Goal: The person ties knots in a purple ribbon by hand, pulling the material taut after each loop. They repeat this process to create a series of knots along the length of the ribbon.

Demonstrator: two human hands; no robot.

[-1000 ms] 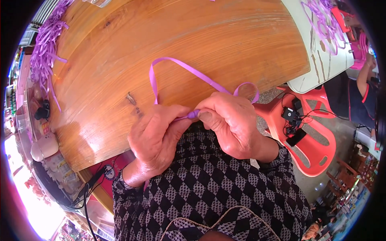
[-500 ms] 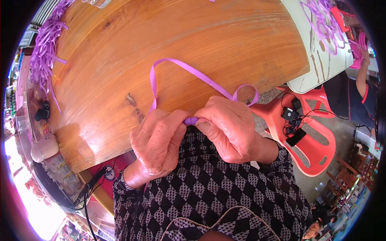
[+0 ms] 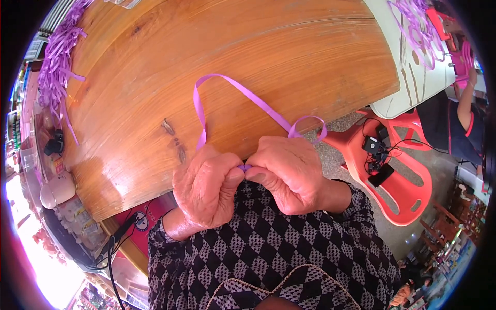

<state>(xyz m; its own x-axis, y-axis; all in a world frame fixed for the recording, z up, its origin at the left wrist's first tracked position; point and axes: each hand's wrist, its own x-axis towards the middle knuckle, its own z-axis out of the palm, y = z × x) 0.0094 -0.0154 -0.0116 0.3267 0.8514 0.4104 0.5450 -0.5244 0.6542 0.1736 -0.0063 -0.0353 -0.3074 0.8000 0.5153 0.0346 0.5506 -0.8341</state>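
Observation:
Both my hands meet just over the near edge of the wooden table (image 3: 258, 57), fingertips almost touching. Between them they pinch a purple ribbon (image 3: 249, 97), whose small gathered bit shows at the fingertips. From there the ribbon arcs out over the tabletop and curls into a small loop beside my right hand. My left hand (image 3: 207, 188) is closed, thumb and forefinger pressed on the ribbon. My right hand (image 3: 287, 173) is closed in the same pinch from the other side. The folded part inside the fingers is mostly hidden.
A heap of purple ribbon strips (image 3: 57, 62) lies at the table's far left, another ribbon bundle (image 3: 413, 31) on a white table (image 3: 429, 77) at right. A red chair (image 3: 408, 191) holds black devices and cables (image 3: 380, 155). Another person's arm (image 3: 465, 101) shows at far right.
Both hands have come slightly lower and closer together, and less of the gathered ribbon shows between the fingertips. The ribbon loop has shifted a little left.

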